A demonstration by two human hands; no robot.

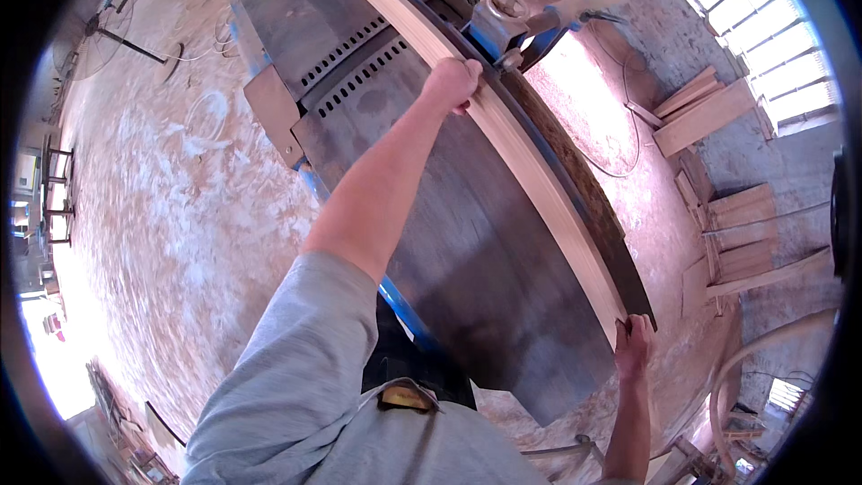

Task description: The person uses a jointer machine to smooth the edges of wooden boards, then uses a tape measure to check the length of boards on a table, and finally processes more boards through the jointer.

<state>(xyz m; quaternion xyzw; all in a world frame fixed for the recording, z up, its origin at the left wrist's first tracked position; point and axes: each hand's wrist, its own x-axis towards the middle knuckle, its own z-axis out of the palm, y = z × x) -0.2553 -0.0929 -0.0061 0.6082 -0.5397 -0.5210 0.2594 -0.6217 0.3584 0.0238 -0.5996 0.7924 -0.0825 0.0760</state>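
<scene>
Long board (536,180) looks stiff, likely moderately heavy; hold by edge and near end. Left hand (452,85) clasps far half, right hand (634,341) grips near end.

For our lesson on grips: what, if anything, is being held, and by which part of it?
A long wooden board: the left hand grips it partway along; the right hand holds its near end.

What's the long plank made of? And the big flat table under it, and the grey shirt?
The plank looks like bare wood: pale, with grain lines running along it. The table seems to be smooth metal, maybe iron or steel, being dark grey with a dull shine. The shirt looks like soft cloth, perhaps cotton, because it folds and creases.
</scene>
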